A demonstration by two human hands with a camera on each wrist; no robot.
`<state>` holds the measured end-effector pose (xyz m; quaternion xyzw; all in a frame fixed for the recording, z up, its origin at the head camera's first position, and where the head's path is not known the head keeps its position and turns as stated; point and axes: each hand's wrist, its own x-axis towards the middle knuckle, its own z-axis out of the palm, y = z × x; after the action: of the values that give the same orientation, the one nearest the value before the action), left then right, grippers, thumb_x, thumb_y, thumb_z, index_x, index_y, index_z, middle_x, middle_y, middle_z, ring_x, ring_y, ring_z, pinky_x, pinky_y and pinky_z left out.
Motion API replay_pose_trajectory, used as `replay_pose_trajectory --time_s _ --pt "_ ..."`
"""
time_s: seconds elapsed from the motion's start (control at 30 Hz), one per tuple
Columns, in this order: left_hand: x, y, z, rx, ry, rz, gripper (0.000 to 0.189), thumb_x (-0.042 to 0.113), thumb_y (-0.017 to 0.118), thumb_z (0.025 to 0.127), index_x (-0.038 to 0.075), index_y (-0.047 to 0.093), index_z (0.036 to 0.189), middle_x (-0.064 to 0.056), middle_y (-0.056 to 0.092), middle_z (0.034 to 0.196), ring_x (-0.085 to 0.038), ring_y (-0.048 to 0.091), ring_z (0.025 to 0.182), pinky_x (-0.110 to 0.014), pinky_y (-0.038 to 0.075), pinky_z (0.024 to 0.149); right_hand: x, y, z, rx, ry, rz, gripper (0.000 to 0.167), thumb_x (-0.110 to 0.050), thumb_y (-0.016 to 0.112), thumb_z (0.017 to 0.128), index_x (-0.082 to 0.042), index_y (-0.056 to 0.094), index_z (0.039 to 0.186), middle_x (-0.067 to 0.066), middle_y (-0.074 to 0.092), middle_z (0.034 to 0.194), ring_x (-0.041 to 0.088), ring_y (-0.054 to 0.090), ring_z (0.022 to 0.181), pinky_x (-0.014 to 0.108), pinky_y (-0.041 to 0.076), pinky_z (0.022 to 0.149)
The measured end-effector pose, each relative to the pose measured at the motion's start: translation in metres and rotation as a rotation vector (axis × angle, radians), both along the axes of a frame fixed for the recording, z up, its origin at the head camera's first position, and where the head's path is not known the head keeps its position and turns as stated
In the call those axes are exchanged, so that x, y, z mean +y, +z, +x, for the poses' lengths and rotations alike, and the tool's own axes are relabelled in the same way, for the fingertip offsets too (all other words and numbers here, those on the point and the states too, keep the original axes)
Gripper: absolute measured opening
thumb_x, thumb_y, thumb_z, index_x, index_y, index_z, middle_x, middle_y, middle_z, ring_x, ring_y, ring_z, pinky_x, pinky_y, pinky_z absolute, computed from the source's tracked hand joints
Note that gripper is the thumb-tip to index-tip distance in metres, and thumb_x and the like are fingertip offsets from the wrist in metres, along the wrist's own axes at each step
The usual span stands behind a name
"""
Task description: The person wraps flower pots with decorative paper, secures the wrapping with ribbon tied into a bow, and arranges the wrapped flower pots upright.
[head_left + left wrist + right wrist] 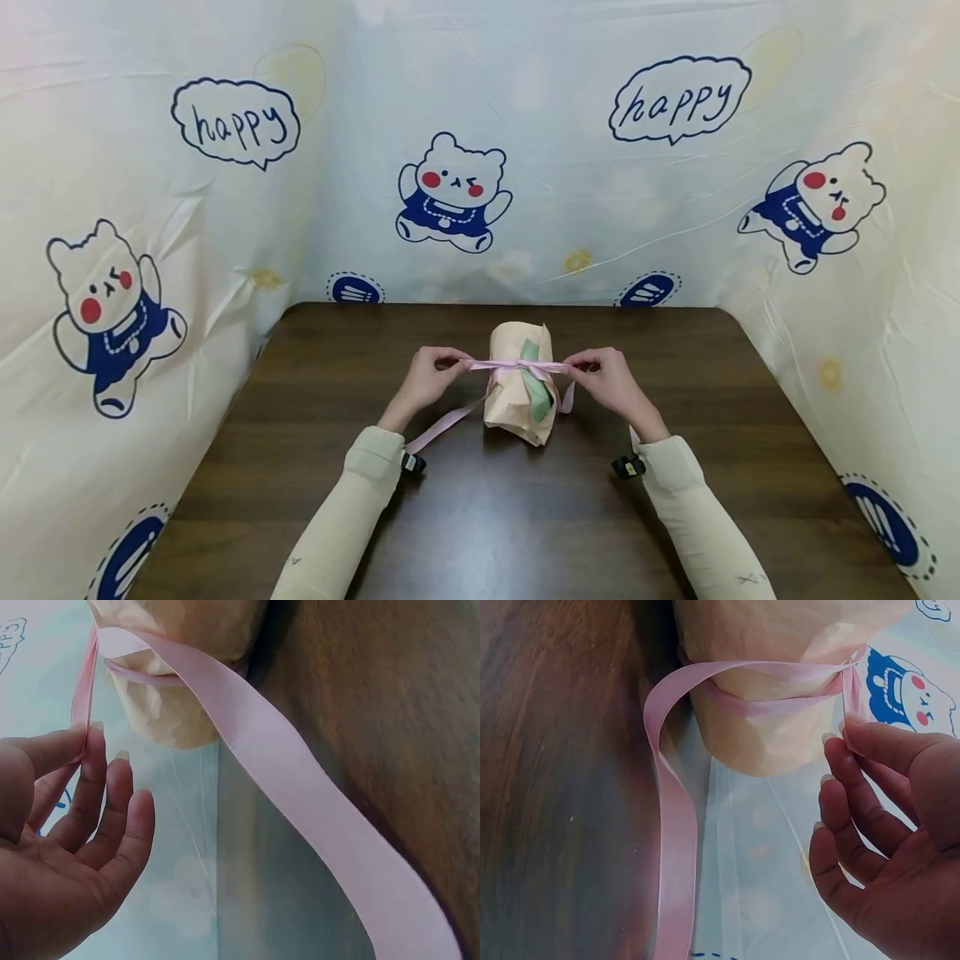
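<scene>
A parcel [510, 408] wrapped in tan paper lies on the dark table, with a green strip [537, 392] along its top. Pink ribbon [504, 364] goes round its middle and is knotted on top. My left hand [431, 379] pinches a ribbon loop between thumb and forefinger on the left of the knot. On the other side my right hand [609, 382] pinches a second loop the same way. Both loops stretch out nearly level. A loose ribbon tail [277, 765] trails toward the left wrist, and another tail [676, 825] hangs down on the right.
The brown wooden table [480, 517] has rounded far corners. A pale sheet [570, 200] printed with bears and the word "happy" stands behind it and along both sides. Dark wrist cameras [628, 467] sit at the sleeve cuffs.
</scene>
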<state>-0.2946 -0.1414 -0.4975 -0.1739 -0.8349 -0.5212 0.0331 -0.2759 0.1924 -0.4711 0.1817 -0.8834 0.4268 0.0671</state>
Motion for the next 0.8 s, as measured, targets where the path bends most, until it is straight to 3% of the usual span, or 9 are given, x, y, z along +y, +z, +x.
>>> replay_pose_trajectory --time_s 0.37,0.8 --pt "-0.005 -0.005 -0.001 -0.027 0.025 -0.07 0.01 0.013 0.073 0.095 0.007 0.081 0.097 -0.006 0.077 0.089 -0.018 0.069 0.083 -0.031 0.054 0.073 0.01 -0.008 0.003 -0.038 0.008 0.036 0.007 -0.01 0.075 0.092 -0.007 0.08 0.095 0.006 0.075 0.086 0.018 0.059 0.069 0.026 0.051 0.06" --pt "-0.017 -0.006 0.003 -0.042 0.002 -0.121 0.012 0.014 0.073 0.095 0.006 0.082 0.097 -0.009 0.078 0.096 -0.017 0.067 0.083 -0.031 0.054 0.073 0.012 -0.022 0.002 -0.101 -0.025 0.026 0.009 -0.011 0.073 0.094 -0.006 0.081 0.095 0.012 0.075 0.085 0.018 0.055 0.064 0.027 0.046 0.054"
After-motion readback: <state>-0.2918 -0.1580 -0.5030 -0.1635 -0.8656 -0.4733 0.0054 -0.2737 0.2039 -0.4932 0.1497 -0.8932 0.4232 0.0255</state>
